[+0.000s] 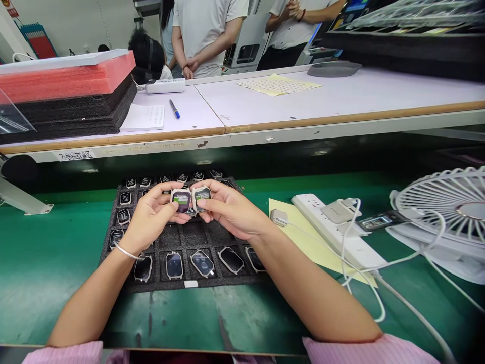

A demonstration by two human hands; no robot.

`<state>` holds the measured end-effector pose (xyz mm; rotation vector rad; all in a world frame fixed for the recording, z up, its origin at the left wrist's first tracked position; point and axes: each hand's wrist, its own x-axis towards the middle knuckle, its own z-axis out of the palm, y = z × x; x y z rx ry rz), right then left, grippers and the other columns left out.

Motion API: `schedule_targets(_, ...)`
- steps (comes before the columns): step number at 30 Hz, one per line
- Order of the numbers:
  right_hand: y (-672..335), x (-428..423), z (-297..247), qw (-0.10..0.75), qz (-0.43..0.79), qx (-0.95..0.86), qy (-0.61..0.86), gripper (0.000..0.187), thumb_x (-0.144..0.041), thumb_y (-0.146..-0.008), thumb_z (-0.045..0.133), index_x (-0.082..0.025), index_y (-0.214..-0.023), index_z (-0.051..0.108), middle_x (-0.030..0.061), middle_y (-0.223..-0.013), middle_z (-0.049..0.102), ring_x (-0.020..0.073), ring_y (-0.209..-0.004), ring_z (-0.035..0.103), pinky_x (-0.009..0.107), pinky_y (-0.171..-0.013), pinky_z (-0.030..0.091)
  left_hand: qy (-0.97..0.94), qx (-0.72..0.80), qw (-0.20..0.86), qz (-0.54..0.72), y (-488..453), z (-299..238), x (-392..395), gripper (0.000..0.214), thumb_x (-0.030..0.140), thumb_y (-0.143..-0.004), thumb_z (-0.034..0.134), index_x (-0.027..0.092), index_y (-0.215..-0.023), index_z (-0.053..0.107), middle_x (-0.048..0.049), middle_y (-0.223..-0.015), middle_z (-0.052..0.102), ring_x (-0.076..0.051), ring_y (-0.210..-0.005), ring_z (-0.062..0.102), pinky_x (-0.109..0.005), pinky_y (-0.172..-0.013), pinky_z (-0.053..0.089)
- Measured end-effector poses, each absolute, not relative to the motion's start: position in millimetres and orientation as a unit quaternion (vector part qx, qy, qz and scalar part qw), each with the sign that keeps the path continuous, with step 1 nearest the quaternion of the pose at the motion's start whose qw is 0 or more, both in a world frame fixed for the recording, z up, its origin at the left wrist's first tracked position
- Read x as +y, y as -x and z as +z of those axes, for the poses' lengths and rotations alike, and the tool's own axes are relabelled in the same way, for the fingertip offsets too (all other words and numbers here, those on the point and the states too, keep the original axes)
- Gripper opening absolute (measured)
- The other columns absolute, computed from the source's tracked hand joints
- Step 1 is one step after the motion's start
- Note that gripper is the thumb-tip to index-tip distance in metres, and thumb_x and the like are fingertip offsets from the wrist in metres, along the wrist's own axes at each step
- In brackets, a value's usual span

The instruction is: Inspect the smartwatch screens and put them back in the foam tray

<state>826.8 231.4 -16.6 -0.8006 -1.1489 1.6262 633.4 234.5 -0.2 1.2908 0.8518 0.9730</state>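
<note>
My left hand (155, 212) is closed on a smartwatch case (181, 200) with a lit screen, pinched between thumb and fingers. Beside it, my right hand (227, 205) grips a second smartwatch case (200, 198), also with something bright on its screen. The two cases are held side by side, their edges close together, above a black foam tray (193, 235). Strapless watch cases lie in the tray's compartments, among them one in the front row (174, 265). Some compartments under my hands hold no case, and my hands hide part of the tray.
To the right are a white power strip (316, 212) with cables, a yellow sheet (303, 242) and a white fan (447, 212). A raised shelf (215, 114) crosses behind, carrying foam sheets (68, 96), a pen (174, 108) and a notepad (142, 117). People stand beyond.
</note>
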Motion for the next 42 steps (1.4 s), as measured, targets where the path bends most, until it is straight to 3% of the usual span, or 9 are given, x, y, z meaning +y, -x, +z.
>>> schedule_targets(18,-827,231,-17,0.474,0.669,-0.474,0.322,0.037,-0.013,-0.072,0.074,-0.019,-0.107,0.062,-0.0026,-0.081,0.062,0.0094,-0.058,0.056,0.025,-0.056,0.042,-0.546,0.365,0.625,0.422,-631,-2,238,0.044,0.019,-0.074,0.065,0.015,-0.118,0.059,-0.0035,-0.091,0.074,-0.016,-0.065,0.075,-0.028,-0.067,0.064)
schedule_targets(26,-828,236,-19,0.476,0.724,-0.412,0.283,0.036,-0.035,-0.085,0.072,-0.019,-0.116,0.063,0.0045,-0.082,0.070,0.0166,-0.064,0.066,0.030,-0.061,0.051,-0.524,0.364,0.627,0.447,-629,0,240,0.053,0.019,-0.072,0.067,0.017,-0.124,0.061,-0.0042,-0.097,0.074,-0.016,-0.071,0.074,-0.031,-0.073,0.063)
schedule_targets(30,-825,240,-14,0.483,0.718,-0.418,0.276,0.038,-0.033,-0.085,0.073,-0.020,-0.118,0.061,0.0036,-0.080,0.070,0.0165,-0.063,0.067,0.028,-0.057,0.051,-0.488,0.348,0.647,0.471,-628,6,240,0.063,0.018,-0.071,0.069,0.017,-0.133,0.057,-0.0039,-0.098,0.073,-0.015,-0.072,0.074,-0.030,-0.074,0.061)
schedule_targets(36,-824,257,26,0.502,0.679,-0.470,0.257,0.028,-0.027,-0.089,0.068,-0.020,-0.115,0.062,0.0026,-0.083,0.069,0.0124,-0.055,0.064,0.022,-0.048,0.046,-0.510,0.311,0.626,0.502,-627,41,251,0.074,0.012,-0.070,0.068,0.016,-0.142,0.050,-0.0031,-0.093,0.072,-0.013,-0.073,0.073,-0.026,-0.075,0.059)
schedule_targets(42,-819,284,94,0.558,0.602,-0.532,0.210,0.020,-0.021,-0.092,0.059,-0.023,-0.112,0.059,0.0003,-0.082,0.067,0.0105,-0.055,0.058,0.022,-0.048,0.046,-0.573,0.262,0.540,0.558,-633,99,278,0.072,0.008,-0.070,0.068,0.019,-0.139,0.053,-0.0004,-0.091,0.070,-0.010,-0.072,0.071,-0.026,-0.079,0.059)
